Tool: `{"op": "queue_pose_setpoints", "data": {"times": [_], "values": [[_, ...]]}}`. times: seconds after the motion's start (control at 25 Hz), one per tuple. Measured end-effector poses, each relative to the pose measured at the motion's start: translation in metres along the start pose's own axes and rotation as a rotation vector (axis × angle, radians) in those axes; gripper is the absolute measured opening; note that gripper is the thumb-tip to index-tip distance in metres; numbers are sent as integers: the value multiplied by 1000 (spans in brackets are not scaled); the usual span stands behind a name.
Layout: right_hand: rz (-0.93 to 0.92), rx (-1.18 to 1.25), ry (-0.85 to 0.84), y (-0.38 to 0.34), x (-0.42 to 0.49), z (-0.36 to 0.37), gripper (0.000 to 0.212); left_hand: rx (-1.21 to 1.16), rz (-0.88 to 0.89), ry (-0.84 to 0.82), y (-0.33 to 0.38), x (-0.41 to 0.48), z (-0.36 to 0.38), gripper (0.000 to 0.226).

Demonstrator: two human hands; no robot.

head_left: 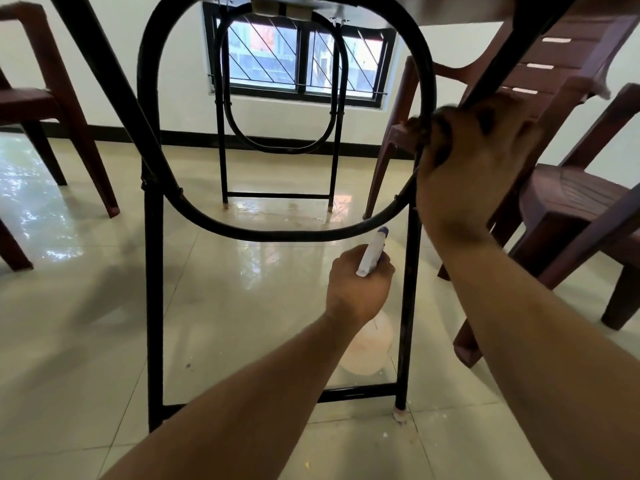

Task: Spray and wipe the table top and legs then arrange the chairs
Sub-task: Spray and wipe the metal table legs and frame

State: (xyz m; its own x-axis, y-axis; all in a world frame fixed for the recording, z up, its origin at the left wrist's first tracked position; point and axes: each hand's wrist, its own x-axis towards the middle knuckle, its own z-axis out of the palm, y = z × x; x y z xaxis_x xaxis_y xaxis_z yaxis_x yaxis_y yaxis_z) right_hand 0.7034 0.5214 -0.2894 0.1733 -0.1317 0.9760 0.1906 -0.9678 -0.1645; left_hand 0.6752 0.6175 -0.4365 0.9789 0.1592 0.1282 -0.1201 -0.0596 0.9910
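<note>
I look from low down at the near black metal leg frame [154, 278] of the folding table, with its rounded loop [287, 235]. My right hand [474, 157] grips a dark cloth [420, 128] around the right side of that loop, where a diagonal brace meets it. My left hand [360, 289] holds a spray bottle by its white and blue head [372, 252]. The bottle's pale round body [369, 344] hangs below my wrist, close to the right upright of the frame. The table top's underside [346, 10] shows along the upper edge.
The far leg frame [278, 140] stands in front of a barred window [301, 60]. Brown plastic chairs stand at the right [568, 216], behind it [540, 74] and at the left [38, 105]. The floor is glossy beige tile [86, 341].
</note>
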Motion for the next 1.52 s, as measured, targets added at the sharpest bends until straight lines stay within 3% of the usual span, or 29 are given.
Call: {"op": "queue_pose_setpoints", "data": {"times": [0.12,0.16,0.2,0.32,0.4,0.44,0.52,0.6,0.8,0.92,1.08,1.16,1.32,1.44,1.52], "values": [[-241,-234,-518,20,-56,2,21,44,19,-26,-4,-2,0,15],[-251,-195,-574,27,-65,-3,20,46,33,-30,-2,-2,0,16],[-216,-96,-504,29,-61,-6,18,36,45,-26,-1,0,-1,17],[-154,106,-81,9,-17,-3,12,28,44,-6,-9,2,-1,15],[-212,71,-78,8,-22,6,11,49,22,-1,-17,0,0,14],[-221,40,-217,17,-44,12,8,53,19,5,-21,-1,-1,16],[-53,4,-629,34,-100,10,21,46,30,31,-24,-2,-5,20],[109,46,-773,50,-130,5,30,71,45,58,-31,-2,-7,19],[49,234,-526,48,-107,21,25,166,79,69,-62,-8,-3,25],[-71,119,-572,56,-154,18,19,154,103,77,-61,-3,1,24],[-93,227,-688,89,-209,-9,20,164,92,52,-59,-5,0,21],[38,304,-638,81,-189,-4,35,190,82,38,-63,-7,-2,19],[504,424,-437,42,-127,20,66,209,49,33,-72,-7,-4,17],[539,469,-437,41,-131,41,61,203,72,40,-72,-6,-5,21],[736,637,-441,51,-150,40,49,207,61,22,-71,-8,-7,22]]}}
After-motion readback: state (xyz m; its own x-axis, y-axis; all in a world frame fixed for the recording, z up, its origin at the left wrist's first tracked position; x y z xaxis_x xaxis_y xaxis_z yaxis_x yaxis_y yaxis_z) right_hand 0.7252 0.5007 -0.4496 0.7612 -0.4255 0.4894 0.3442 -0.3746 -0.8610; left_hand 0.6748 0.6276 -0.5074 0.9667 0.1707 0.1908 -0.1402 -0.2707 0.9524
